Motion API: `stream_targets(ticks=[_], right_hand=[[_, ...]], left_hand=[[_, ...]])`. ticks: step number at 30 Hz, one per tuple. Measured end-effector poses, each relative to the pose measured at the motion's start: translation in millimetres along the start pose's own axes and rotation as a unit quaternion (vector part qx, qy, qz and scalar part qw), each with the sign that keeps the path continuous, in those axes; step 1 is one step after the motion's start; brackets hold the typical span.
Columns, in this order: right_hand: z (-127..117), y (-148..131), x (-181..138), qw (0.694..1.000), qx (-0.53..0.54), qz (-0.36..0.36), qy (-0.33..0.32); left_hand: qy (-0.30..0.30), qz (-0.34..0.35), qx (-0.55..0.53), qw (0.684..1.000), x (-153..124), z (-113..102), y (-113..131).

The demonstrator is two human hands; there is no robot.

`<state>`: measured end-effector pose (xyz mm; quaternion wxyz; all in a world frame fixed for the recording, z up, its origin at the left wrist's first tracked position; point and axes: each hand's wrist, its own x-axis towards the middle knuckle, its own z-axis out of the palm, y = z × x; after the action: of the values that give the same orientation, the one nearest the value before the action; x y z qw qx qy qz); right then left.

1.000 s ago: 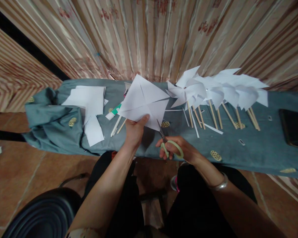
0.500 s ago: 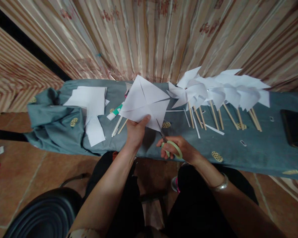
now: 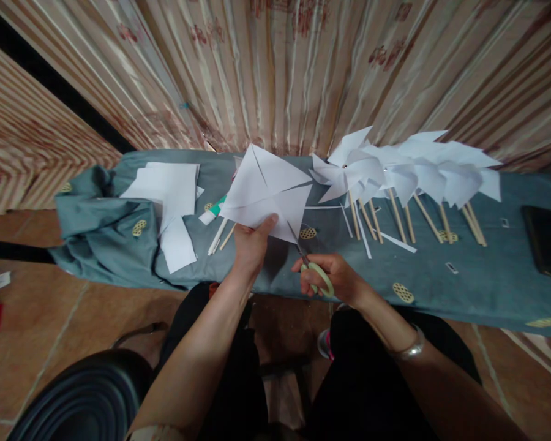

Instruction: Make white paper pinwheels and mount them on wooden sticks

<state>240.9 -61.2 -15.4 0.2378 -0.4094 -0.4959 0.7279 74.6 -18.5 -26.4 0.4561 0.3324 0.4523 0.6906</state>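
My left hand (image 3: pixel 251 245) pinches the near edge of a white square paper (image 3: pixel 266 190) with creases and slits, held up over the teal-covered table (image 3: pixel 441 288). My right hand (image 3: pixel 333 277) grips green-handled scissors (image 3: pixel 310 266), fingers through the loops, the blades pointing up at the paper's lower right corner. A row of finished white paper pinwheels (image 3: pixel 408 168) on wooden sticks lies on the cloth to the right of the paper.
A stack of white sheets (image 3: pixel 168 190) lies at the left, with a glue stick (image 3: pixel 212 209) and loose wooden sticks (image 3: pixel 219 234) beside it. Paper strips lie near the pinwheels. A dark phone (image 3: pixel 548 239) rests at the far right. A black stool (image 3: pixel 82 398) stands lower left.
The scissors and my right hand have edged slightly up toward the paper's corner. The paper and my left hand stay almost still.
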Motion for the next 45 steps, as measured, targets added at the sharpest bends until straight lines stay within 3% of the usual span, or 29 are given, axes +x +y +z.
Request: stream_targets(ticks=[45], right_hand=[[8, -5, 4, 0.996, 0.031, 0.016, 0.084]], left_hand=[[-0.005, -0.074, -0.004, 0.997, -12, 8, 3]])
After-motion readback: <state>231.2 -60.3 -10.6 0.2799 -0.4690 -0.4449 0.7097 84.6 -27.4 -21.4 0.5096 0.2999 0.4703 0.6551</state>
